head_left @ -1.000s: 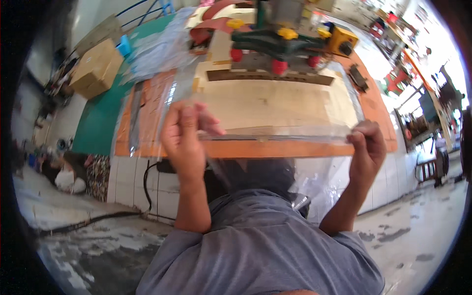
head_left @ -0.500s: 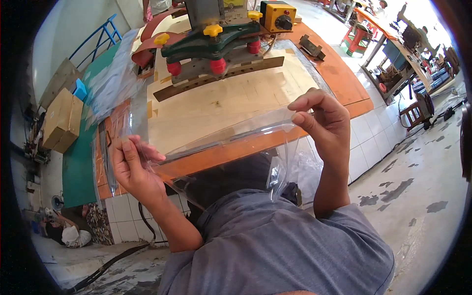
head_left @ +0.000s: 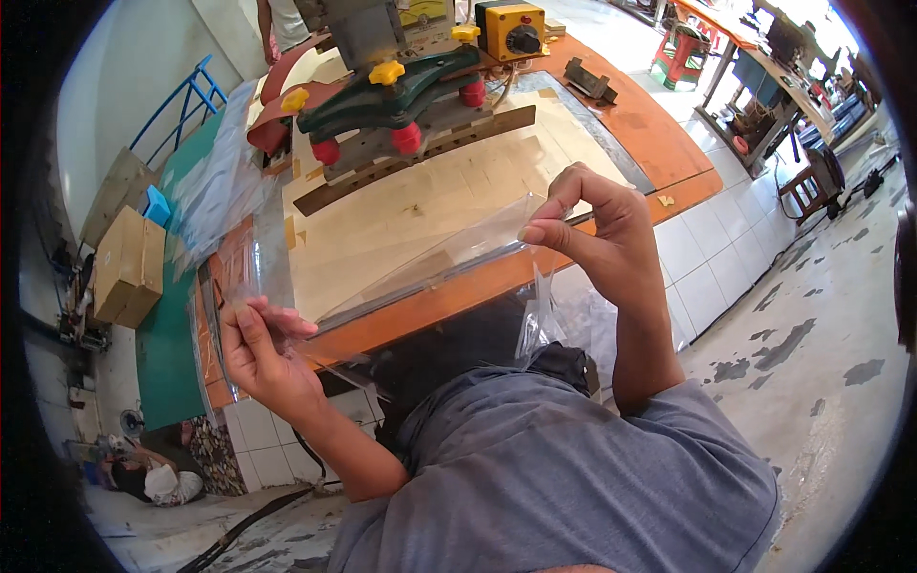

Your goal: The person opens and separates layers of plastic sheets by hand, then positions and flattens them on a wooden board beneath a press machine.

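Note:
A clear plastic sheet point(head_left: 444, 250) stretches between my hands above the front edge of the work table. My left hand point(head_left: 267, 349) pinches its left end between thumb and fingers. Higher up, my right hand point(head_left: 597, 220) grips its right corner between thumb and forefinger. The lower part of the sheet hangs in front of my body, and its outline is hard to follow. Beyond my hands stands a press point(head_left: 396, 105) with a long metal bar, red feet and yellow knobs, over a pale board point(head_left: 420, 215).
Stacked clear sheets point(head_left: 215, 186) lie on the green surface point(head_left: 167, 358) at the left, near a cardboard box point(head_left: 131, 267). A yellow control box point(head_left: 511, 31) sits at the back. A metal block point(head_left: 589, 81) rests on the orange tabletop point(head_left: 650, 129). Other people are in the background.
My right hand has shifted slightly left and the sheet's right corner now points up more. My left hand has dropped a little. Both hands keep their pinch; the whole view has shifted slightly.

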A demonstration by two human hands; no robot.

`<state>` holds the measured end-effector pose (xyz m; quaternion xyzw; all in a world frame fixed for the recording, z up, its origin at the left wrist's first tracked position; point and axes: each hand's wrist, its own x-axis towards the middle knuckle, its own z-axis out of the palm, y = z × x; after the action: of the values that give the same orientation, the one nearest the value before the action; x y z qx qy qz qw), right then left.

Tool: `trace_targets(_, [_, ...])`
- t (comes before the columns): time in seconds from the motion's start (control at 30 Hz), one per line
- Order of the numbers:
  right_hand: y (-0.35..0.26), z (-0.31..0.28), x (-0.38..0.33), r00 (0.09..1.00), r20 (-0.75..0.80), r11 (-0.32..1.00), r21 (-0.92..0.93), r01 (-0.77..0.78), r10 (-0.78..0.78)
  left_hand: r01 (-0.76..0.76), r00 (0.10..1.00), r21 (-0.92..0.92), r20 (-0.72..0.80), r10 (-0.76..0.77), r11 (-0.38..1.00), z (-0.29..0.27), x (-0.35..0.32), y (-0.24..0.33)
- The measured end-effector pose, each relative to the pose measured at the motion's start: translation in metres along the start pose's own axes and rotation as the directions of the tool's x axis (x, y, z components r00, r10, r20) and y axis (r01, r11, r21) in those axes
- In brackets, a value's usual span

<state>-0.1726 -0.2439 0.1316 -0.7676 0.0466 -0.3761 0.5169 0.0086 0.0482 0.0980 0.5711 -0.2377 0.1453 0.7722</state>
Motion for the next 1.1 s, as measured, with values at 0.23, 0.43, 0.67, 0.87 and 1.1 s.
trace_targets(0.23, [0.001,-0.003,-0.001,0.998,0.036,0.981,-0.182,0.066,-0.061,-0.007,0.997,0.035,-0.079,0.01,0.999,0.006,-0.001,-0.004])
trace_targets(0.43, [-0.005,-0.006,0.002,0.992,0.065,0.973,-0.197,0.12,-0.109,-0.025,0.997,0.013,-0.067,0.026,1.0,0.003,-0.001,0.002])
trace_targets(0.67, [-0.008,0.003,0.001,1.0,-0.002,0.995,0.1,-0.03,0.031,-0.03,0.996,0.008,-0.088,0.031,1.0,0.001,-0.001,-0.001])
trace_targets(0.87, [-0.005,0.006,-0.002,0.998,-0.046,0.99,0.14,-0.032,0.038,0.007,0.997,0.022,-0.083,-0.005,1.0,0.001,-0.004,0.0])
trace_targets(1.1, [-0.006,0.01,-0.003,0.993,-0.115,0.997,0.073,0.024,-0.015,0.033,0.996,-0.01,-0.078,-0.034,0.999,0.003,-0.005,0.003])
